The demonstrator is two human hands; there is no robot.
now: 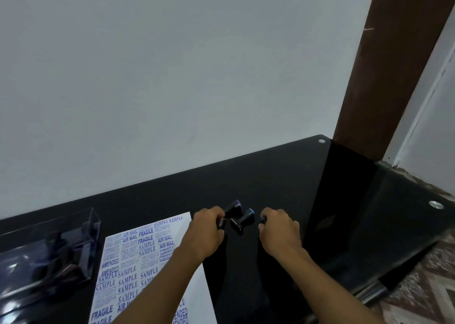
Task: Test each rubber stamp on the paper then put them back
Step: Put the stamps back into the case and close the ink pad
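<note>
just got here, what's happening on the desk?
A person is working through a set of rubber stamps on a black glass table. The left hand grips one black stamp; the right hand pinches something small and dark, too hidden to identify. Another stamp lies on the glass between the hands. The paper is already covered in blue prints such as SAMPLE, FRAGILE and AIR MAIL. A clear plastic box sits at left.

Glossy black table fills the lower view, two round silver fittings set near its right-hand corners. Plain white wall behind it, a brown wooden post rising at right. Patterned floor shows bottom right.
</note>
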